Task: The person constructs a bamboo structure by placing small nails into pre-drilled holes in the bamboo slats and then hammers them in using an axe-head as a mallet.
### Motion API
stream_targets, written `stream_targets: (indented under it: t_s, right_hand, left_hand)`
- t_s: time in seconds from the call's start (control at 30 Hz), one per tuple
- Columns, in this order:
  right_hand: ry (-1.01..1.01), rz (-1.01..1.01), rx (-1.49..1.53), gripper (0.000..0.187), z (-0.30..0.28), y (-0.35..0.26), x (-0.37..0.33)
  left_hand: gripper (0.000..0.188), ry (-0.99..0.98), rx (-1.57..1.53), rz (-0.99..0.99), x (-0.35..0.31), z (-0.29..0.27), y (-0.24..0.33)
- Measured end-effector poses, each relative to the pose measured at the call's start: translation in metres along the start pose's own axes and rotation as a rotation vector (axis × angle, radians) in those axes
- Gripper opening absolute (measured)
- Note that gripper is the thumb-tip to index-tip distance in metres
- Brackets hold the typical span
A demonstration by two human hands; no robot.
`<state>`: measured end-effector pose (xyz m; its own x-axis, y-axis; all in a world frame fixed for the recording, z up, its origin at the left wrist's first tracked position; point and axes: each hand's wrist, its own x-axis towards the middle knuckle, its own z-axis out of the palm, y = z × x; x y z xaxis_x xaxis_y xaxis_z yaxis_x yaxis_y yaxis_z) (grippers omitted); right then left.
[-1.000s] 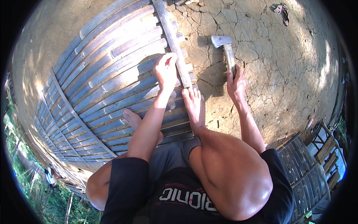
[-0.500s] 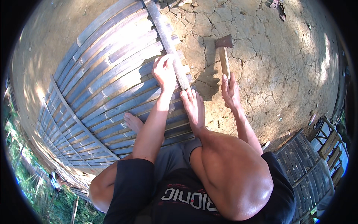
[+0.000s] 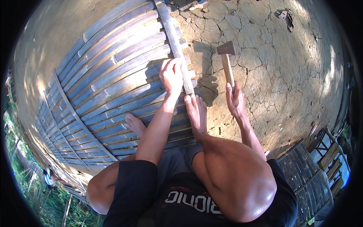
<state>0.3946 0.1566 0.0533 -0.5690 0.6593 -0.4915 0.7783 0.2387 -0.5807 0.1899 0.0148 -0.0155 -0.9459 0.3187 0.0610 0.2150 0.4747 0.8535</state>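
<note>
My right hand (image 3: 235,101) is wrapped round the wooden handle of a hatchet (image 3: 228,68), held out over the cracked ground with its dark metal head pointing away from me. Beside a narrow crosspiece (image 3: 174,41) that runs over the slat ends, my left hand (image 3: 171,76) is closed, thumb and fingers pinched together. Anything between those fingers is too small to make out. Under the left hand lies a panel of grey bamboo slats (image 3: 109,79). My right foot (image 3: 196,115) rests at the near end of the crosspiece, toes touching or almost touching it.
My left foot (image 3: 135,125) is on the slats. Two thin cross strips (image 3: 81,117) bind the panel at the left. At the lower right stands another slatted bamboo structure (image 3: 308,174). Dry leaves (image 3: 287,19) lie on the cracked earth (image 3: 272,83) at the far right. Greenery (image 3: 41,189) fills the lower left.
The view has shifted a little, so the panel and hands sit slightly lower in it. The hatchet stays raised in my right hand; my left hand keeps its place by the crosspiece.
</note>
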Motion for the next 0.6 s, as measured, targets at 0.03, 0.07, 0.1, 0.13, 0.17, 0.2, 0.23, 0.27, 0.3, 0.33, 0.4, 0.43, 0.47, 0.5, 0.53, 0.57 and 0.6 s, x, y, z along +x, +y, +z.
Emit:
stream_targets:
  t_s: [0.03,0.07,0.1,0.13,0.17,0.2,0.23,0.27,0.3,0.33,0.4,0.43,0.47,0.5,0.53,0.57,0.6]
  right_hand:
    - [-0.039,-0.003,-0.008,0.038,-0.002,-0.010,-0.001]
    - [-0.077,-0.006,-0.017,0.037,-0.004,-0.020,-0.003]
    - [-0.113,-0.007,-0.031,0.037,-0.004,-0.027,-0.003]
    - [-0.168,0.007,-0.059,0.037,-0.002,-0.029,-0.001]
    - [-0.174,-0.064,-0.044,0.035,0.001,-0.035,-0.001]
    - [-0.206,-0.075,-0.061,0.035,0.002,-0.041,0.000]
    - [-0.237,-0.087,-0.078,0.034,0.003,-0.046,0.002]
    - [-0.276,-0.088,-0.093,0.033,0.002,-0.053,0.004]
    - [-0.285,-0.101,-0.099,0.033,0.003,-0.057,0.004]
    - [-0.289,-0.118,-0.090,0.033,0.004,-0.057,0.005]
    - [-0.299,-0.131,-0.076,0.033,0.007,-0.057,0.005]
    - [-0.304,-0.127,-0.070,0.033,0.008,-0.058,0.005]
    - [-0.308,-0.122,-0.064,0.033,0.009,-0.058,0.005]
    - [-0.310,-0.129,-0.068,0.033,0.009,-0.058,0.005]
    - [-0.312,-0.136,-0.072,0.033,0.010,-0.057,0.004]
    - [-0.314,-0.144,-0.075,0.033,0.011,-0.056,0.004]
    - [-0.330,-0.131,-0.071,0.033,0.009,-0.059,0.003]
  left_hand:
    - [0.010,-0.006,0.002,-0.002,0.000,-0.002,0.001]
    - [0.008,0.018,0.044,0.063,0.001,-0.001,-0.003]
    - [0.008,0.030,0.038,0.071,0.001,-0.001,-0.005]
    - [0.008,0.041,0.031,0.080,0.001,0.001,-0.006]
    - [0.008,0.053,0.025,0.089,0.001,0.002,-0.007]
    - [0.009,0.056,0.013,0.082,0.000,0.002,-0.005]
    - [0.009,0.046,0.020,0.054,0.000,0.001,-0.002]
    - [0.009,0.036,0.027,0.026,0.000,0.001,0.000]
    - [0.009,0.027,0.034,-0.004,-0.001,0.001,0.000]
    - [0.012,0.045,0.038,0.015,-0.001,0.002,0.000]
    - [0.014,0.046,0.030,-0.001,-0.001,0.002,0.000]
    - [0.015,0.045,0.026,-0.008,-0.001,0.001,0.000]
    - [0.015,0.041,0.026,-0.015,-0.001,0.001,0.000]
    - [0.016,0.035,0.024,-0.025,-0.002,0.001,0.001]
    - [0.017,0.029,0.021,-0.034,-0.003,0.000,0.002]
    - [0.017,0.034,0.019,-0.030,-0.004,0.001,0.002]
    - [0.018,0.042,0.020,-0.025,-0.004,0.001,0.001]
